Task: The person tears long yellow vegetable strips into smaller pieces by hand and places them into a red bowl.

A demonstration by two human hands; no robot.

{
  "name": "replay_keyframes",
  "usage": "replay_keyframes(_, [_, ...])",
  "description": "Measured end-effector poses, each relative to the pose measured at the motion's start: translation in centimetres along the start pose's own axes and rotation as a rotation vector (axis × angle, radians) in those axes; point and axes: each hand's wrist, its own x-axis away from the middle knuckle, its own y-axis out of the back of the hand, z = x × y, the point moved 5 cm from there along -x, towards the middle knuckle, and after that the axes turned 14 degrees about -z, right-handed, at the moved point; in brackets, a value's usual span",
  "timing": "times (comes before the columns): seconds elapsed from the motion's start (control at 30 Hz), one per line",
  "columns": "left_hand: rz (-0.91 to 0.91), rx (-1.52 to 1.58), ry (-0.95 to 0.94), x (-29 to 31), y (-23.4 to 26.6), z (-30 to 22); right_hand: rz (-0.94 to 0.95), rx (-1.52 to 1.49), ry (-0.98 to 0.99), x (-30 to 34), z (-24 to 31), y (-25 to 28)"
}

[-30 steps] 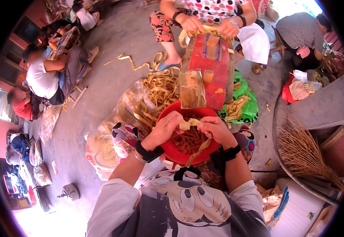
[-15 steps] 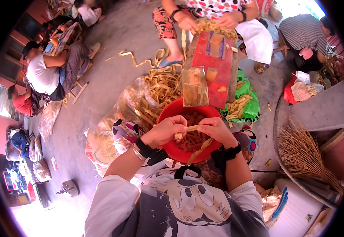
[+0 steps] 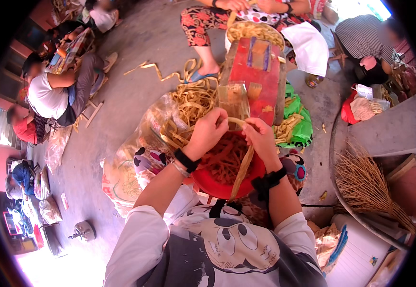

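Observation:
A long, flat tan strip (image 3: 243, 170) runs between my two hands above a red tub (image 3: 213, 189). Its upper end is pinched in the closed fingers of my left hand (image 3: 209, 132). My right hand (image 3: 262, 139) grips it a short way along, thumb against fingers, and the rest of the strip dangles over the tub's near rim. Inside the tub lie many reddish-brown pieces (image 3: 224, 160). Just beyond my hands stands a red-topped wooden bench (image 3: 246, 71) with small wooden blocks fixed on it.
Left of the bench, loose tan strips (image 3: 196, 103) spill over a clear plastic bag (image 3: 145, 124). On the right a green bag (image 3: 304, 128) carries short tan pieces. Opposite, a person (image 3: 203, 28) sits behind a basin of strips (image 3: 255, 32). A twig broom (image 3: 365, 179) leans at right.
Both hands have risen and moved away from me, toward the bench, with the strip between them. Across from me, the other person's hands have lifted off the basin of strips.

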Motion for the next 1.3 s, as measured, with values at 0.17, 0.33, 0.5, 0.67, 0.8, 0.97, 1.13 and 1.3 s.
replay_keyframes(0.17, [-0.111,-0.068,-0.149,-0.6,-1.2,1.0,-0.170,0.142,0.141,-1.3,-0.3,0.0])
replay_keyframes(0.33, [-0.121,-0.200,-0.101,0.1,-1.3,1.1,-0.246,0.299,0.329,-1.1,-0.2,0.1])
replay_keyframes(0.5, [-0.083,-0.338,-0.109,0.4,-1.5,1.1,-0.327,0.422,0.513,-0.4,-0.1,0.2])
replay_keyframes(0.67, [-0.055,-0.377,-0.113,0.6,0.4,1.8,-0.303,0.206,0.259,-0.6,0.2,1.6])
replay_keyframes(0.8, [-0.026,-0.280,-0.343,2.9,1.3,-3.0,0.102,-0.082,-0.093,0.9,0.3,-0.3])
replay_keyframes(0.97, [0.182,-0.267,-0.626,3.3,1.1,-4.2,0.438,-0.348,-0.280,3.2,0.2,-2.2])
replay_keyframes(1.13, [-0.141,-0.283,-0.471,1.3,5.5,-1.4,0.587,-0.220,-0.258,4.2,0.7,-1.4])
replay_keyframes(1.3, [0.099,-0.199,-0.290,5.6,3.0,0.2,0.472,-0.547,-0.240,3.9,1.8,-1.0])
